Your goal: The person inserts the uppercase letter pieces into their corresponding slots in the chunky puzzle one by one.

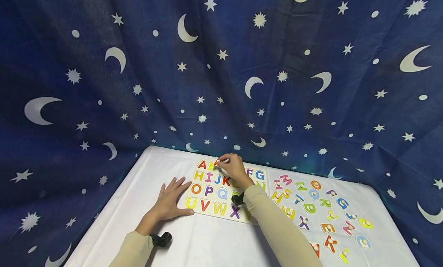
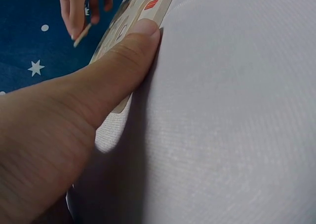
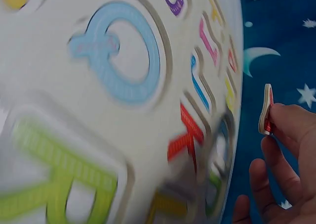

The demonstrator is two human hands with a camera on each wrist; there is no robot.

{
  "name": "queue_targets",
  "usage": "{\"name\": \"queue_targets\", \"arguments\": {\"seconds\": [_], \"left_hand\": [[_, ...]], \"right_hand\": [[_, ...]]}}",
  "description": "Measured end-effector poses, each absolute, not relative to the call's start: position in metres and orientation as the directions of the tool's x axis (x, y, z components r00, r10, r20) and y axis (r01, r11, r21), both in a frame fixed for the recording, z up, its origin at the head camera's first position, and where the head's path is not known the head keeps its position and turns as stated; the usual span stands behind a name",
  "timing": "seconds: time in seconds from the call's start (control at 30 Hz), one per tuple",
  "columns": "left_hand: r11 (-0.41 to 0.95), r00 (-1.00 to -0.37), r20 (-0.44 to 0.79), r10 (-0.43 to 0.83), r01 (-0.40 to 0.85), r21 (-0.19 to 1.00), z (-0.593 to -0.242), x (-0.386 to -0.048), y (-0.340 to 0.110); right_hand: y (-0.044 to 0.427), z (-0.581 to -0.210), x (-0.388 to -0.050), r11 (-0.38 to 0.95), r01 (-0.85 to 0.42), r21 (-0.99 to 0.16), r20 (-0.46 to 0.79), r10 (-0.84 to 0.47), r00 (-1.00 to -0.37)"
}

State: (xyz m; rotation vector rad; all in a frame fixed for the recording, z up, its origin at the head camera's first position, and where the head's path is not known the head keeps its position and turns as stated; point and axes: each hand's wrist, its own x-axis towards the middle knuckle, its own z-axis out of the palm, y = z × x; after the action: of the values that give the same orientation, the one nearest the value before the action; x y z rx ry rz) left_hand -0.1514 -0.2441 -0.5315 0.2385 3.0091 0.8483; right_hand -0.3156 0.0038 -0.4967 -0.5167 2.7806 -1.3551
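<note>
A white alphabet puzzle board with coloured letter shapes lies on the white table. My right hand is over the board's top row, near the A and B shapes. Between thumb and fingers it pinches a small red letter piece, raised off the board and seen edge-on in the right wrist view; which letter it is, I cannot tell. At the board's left side, my left hand lies with fingers spread. Its thumb rests against the board's near edge. My right hand and forearm hide part of the board.
Several loose letter pieces with knobs are scattered right of the board, among them an orange O, a green D and a blue C. Behind the table hangs a dark blue curtain with moons and stars.
</note>
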Motion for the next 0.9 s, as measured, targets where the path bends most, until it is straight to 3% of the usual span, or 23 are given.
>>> {"name": "queue_targets", "arguments": {"seconds": [0.4, 0.9], "left_hand": [[0.846, -0.989, 0.024, 0.144, 0.136, 0.515, -0.529, -0.148, -0.245], [0.848, -0.989, 0.027, 0.144, 0.137, 0.512, -0.53, -0.152, -0.243]], "right_hand": [[-0.045, -0.503, -0.317, 0.636, -0.279, -0.719, 0.09, -0.313, -0.946], [-0.065, -0.507, -0.318, 0.73, -0.273, -0.626, 0.068, -0.298, -0.952]]}}
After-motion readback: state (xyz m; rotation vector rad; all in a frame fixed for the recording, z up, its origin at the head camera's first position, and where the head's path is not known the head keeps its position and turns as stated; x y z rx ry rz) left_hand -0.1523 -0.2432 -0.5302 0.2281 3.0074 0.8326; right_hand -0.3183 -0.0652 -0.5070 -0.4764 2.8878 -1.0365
